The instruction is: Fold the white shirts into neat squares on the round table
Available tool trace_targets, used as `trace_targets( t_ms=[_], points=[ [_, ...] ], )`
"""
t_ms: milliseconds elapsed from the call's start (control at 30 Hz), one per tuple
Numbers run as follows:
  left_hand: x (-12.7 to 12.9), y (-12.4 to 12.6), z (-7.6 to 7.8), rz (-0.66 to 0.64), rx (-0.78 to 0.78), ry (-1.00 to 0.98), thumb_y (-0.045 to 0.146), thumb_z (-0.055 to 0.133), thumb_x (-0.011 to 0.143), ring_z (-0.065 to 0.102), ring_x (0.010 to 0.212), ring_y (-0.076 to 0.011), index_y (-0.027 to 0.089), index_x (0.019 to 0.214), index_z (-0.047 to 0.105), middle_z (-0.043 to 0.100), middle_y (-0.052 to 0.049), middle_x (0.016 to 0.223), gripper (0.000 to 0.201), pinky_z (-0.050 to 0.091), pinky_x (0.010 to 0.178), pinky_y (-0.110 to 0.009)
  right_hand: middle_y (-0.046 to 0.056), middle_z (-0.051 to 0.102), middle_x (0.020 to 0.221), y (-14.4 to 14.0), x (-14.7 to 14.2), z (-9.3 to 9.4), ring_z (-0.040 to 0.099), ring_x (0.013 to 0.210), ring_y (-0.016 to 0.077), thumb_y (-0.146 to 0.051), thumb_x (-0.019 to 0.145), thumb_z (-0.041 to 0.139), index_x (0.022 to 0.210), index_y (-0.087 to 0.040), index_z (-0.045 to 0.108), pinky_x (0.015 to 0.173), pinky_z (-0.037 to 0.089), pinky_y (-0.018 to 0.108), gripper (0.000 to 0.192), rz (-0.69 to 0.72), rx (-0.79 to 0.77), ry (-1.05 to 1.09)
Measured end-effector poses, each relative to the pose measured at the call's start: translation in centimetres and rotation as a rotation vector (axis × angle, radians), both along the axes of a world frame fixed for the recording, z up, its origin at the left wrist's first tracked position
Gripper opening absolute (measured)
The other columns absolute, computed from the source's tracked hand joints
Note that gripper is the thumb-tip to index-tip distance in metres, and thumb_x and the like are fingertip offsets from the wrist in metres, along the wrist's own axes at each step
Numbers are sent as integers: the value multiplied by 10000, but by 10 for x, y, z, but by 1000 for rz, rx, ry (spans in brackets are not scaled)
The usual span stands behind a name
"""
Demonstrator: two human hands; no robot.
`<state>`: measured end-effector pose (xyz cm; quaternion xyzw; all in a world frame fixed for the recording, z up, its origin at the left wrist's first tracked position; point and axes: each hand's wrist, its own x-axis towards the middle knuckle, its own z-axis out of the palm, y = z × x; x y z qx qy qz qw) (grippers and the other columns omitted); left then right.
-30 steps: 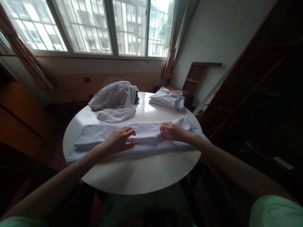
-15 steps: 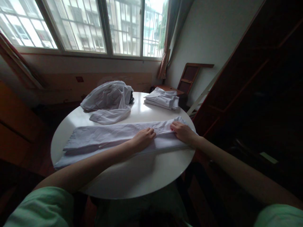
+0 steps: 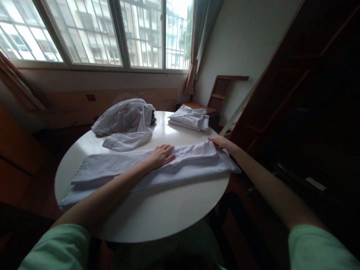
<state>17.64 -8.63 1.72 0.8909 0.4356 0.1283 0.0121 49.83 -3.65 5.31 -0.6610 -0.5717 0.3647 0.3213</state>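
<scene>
Across the round table lies a white garment (image 3: 194, 167), folded into a long strip with a narrower layer on top. My left hand (image 3: 161, 154) rests flat on the middle of that top layer, its fingers spread. At the strip's far right end, my right hand (image 3: 223, 143) touches the edge of the fold with fingers stretched out and apart. Part of the cloth's right end hangs slightly past the table's rim. My left forearm hides some of the strip's near left side.
The white round table (image 3: 168, 217) carries a loose heap of white clothing (image 3: 123, 118) at the back left. A stack of folded white garments (image 3: 188, 118) sits at the back right. Behind stand a wooden chair (image 3: 221, 92) and barred windows; a dark wooden panel (image 3: 270, 93) leans at right.
My left hand has slid left and flattened on the cloth. My right hand has moved to the far right edge of the fold, and the top layer's right end looks straighter.
</scene>
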Motion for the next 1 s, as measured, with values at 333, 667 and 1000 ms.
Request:
trace_targets(
  t_ms=[333, 667, 1000],
  points=[
    [-21, -3, -5, 176, -140, 42, 545, 262, 894, 258, 1354, -270, 166, 1385, 339, 318, -131, 1466, 625, 222, 1083, -419, 134, 679, 927, -4, -20, -15, 622, 845, 236, -326, 838, 524, 854, -141, 680, 651, 411, 275, 243, -144, 100, -835],
    [-138, -35, 15, 414, 133, -74, 363, 415, 853, 521, 1131, -223, 149, 1181, 539, 529, -116, 1279, 410, 395, 970, -338, 158, 678, 990, 1, -16, -13, 631, 893, 262, -348, 858, 461, 946, -128, 684, 666, 429, 289, 325, -71, 55, -893],
    [-265, -56, 33, 1064, -254, -245, 494, 434, 738, 595, 628, -217, 165, 644, 593, 608, -53, 615, 377, 405, 528, -271, 139, 701, 879, 6, -6, -14, 639, 807, 224, -271, 844, 433, 866, -89, 709, 658, 439, 255, 331, -57, 119, -719]
  ],
)
